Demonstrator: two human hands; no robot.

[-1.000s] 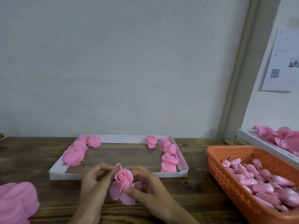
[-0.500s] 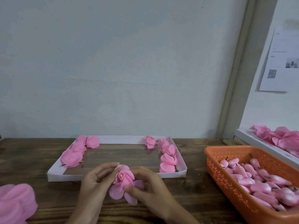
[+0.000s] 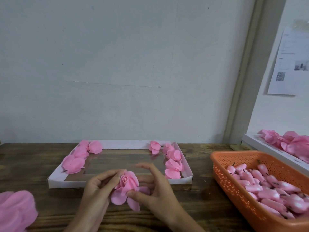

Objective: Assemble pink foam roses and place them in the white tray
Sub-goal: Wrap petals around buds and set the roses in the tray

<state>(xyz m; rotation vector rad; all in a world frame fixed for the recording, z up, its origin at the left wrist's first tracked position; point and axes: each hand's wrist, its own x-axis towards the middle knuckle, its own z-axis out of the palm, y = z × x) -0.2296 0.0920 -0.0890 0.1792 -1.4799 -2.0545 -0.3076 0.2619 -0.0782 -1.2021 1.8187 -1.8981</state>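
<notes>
A pink foam rose (image 3: 127, 185) with loose outer petals hanging below sits between my two hands, just in front of the white tray (image 3: 117, 181). My left hand (image 3: 98, 188) curls its fingers round the rose's left side. My right hand (image 3: 150, 186) pinches the lower petals with thumb and fingers, its index finger lifted. Inside the tray, several finished roses lie along the left side (image 3: 76, 160) and the right side (image 3: 173, 162).
An orange plastic basket (image 3: 234, 195) full of pink foam buds stands at the right. A pile of pink petals (image 3: 15, 211) lies at the lower left. Another white tray (image 3: 274, 149) with roses is at the far right. The wall is close behind the wooden table (image 3: 33, 164).
The rose has turned a little in my hands and my right index finger has lifted off it. The view has shifted slightly.
</notes>
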